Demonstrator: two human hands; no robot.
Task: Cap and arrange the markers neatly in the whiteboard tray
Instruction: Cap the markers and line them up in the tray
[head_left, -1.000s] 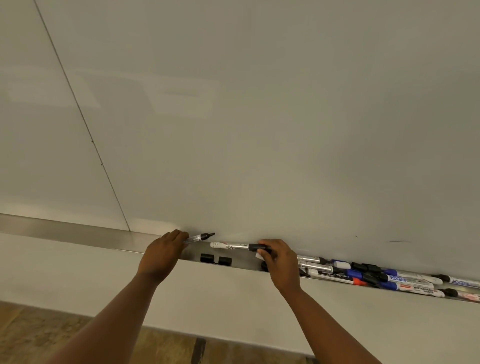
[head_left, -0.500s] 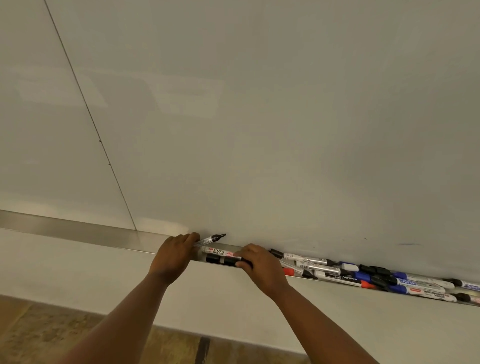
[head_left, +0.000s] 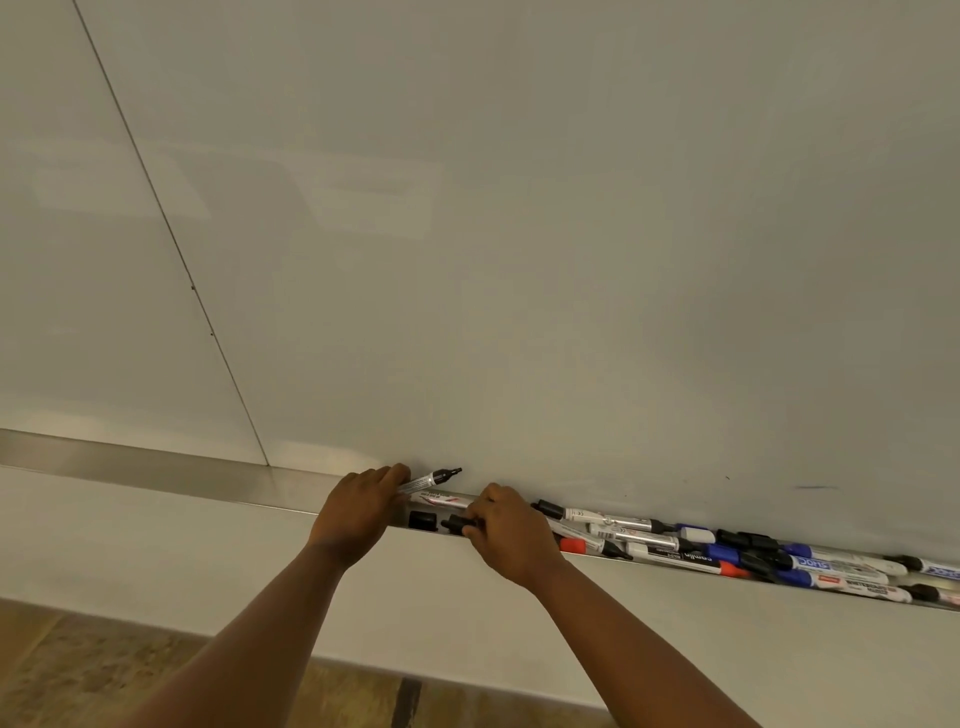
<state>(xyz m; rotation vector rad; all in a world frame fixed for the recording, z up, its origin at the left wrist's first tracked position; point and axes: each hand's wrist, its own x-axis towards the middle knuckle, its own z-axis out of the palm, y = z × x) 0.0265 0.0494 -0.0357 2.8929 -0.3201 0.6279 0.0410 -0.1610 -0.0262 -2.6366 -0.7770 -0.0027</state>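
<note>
Since 0.5 s ago the right hand (head_left: 511, 535) has shifted rightward along the whiteboard tray (head_left: 156, 467), uncovering a loose black cap (head_left: 422, 520) at the front lip; the left hand (head_left: 358, 512) sits much where it was. Left hand: fingers curled round an uncapped black marker (head_left: 428, 480), barrel tilted up, bare nib close to the whiteboard (head_left: 519, 234) but not clearly touching. Right hand: fingertips pinching a small black piece (head_left: 453, 525), cap or marker end, cannot tell which. A red-printed marker (head_left: 441, 500) lies flat in the tray between the hands. Remaining markers (head_left: 727, 553) lie heaped and crossed to the right, several overlapping, one red cap among blue and black. Risks, judged: the exposed nib could streak the board if the left wrist rolls forward; the loose cap sits near the front lip and a knuckle nudge could tip it over to the floor (head_left: 78, 675); a mismatched cap would seat poorly. Room: tray channel is narrow, board wall tight behind, lip in front, so movement is mostly sideways. Open tray stretches left of the left hand, good for lining up finished markers; the right side is crowded.
</note>
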